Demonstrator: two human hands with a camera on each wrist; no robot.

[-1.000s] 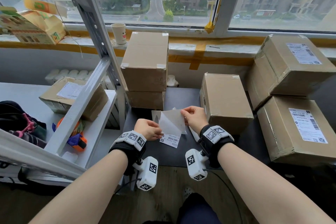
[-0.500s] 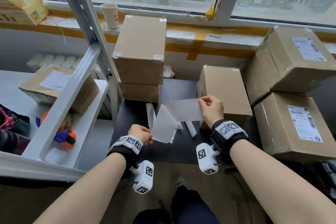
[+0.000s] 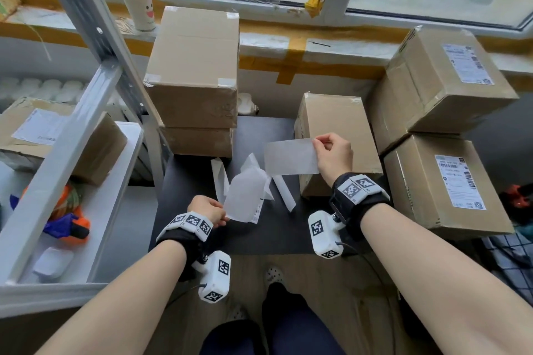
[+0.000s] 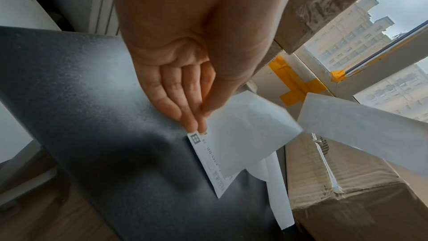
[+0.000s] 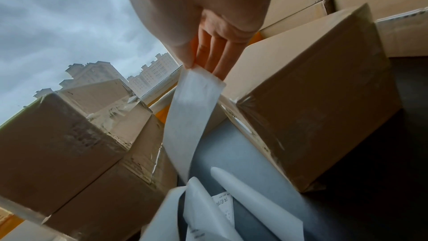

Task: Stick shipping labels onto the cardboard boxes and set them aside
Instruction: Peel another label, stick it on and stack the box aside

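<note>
My left hand pinches the corner of a printed shipping label with a curling white sheet over it, just above the black table. My right hand pinches the end of a long white sheet, held up in front of a plain cardboard box. The two sheets meet at one corner; I cannot tell whether they are joined.
Two plain boxes are stacked at the back left of the table. Two labelled boxes are stacked on the right. Loose white strips lie on the table. A metal shelf with another box stands on the left.
My right hand has pulled its white sheet up and to the right, away from the label. My left hand has drawn back toward me with the label.
</note>
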